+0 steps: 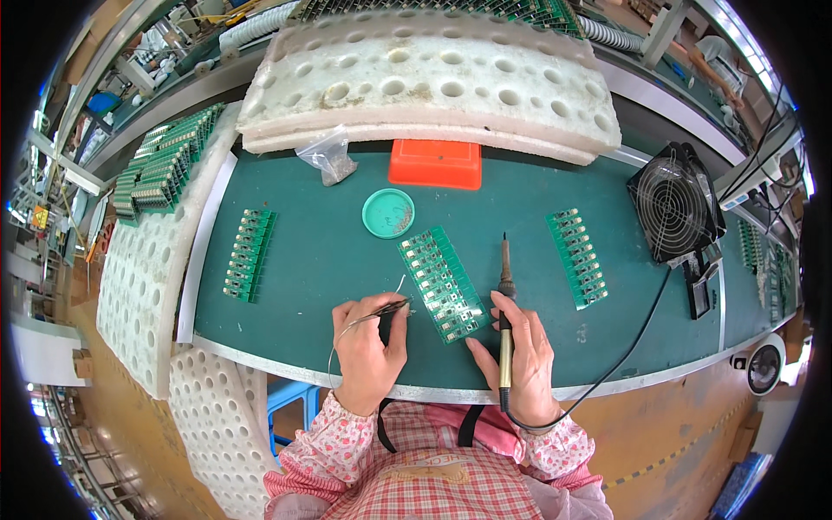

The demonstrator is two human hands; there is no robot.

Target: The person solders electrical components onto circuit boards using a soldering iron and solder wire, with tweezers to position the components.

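Observation:
A soldering iron is gripped in my right hand, its dark tip pointing away from me over the table. My right thumb rests by the near right corner of a green circuit board panel, which lies at a slant in front of me. My left hand, to the left of that panel, is closed on slim dark tweezers. Thin silvery solder wire loops out of the same hand, its free end rising beyond the fingers. Neither the tweezers nor the iron's tip touches the panel.
More circuit board panels lie left and right. Farther off are a green lid with small parts, a red tray, a plastic bag and white foam blocks. A black fan stands right, near the iron's cord.

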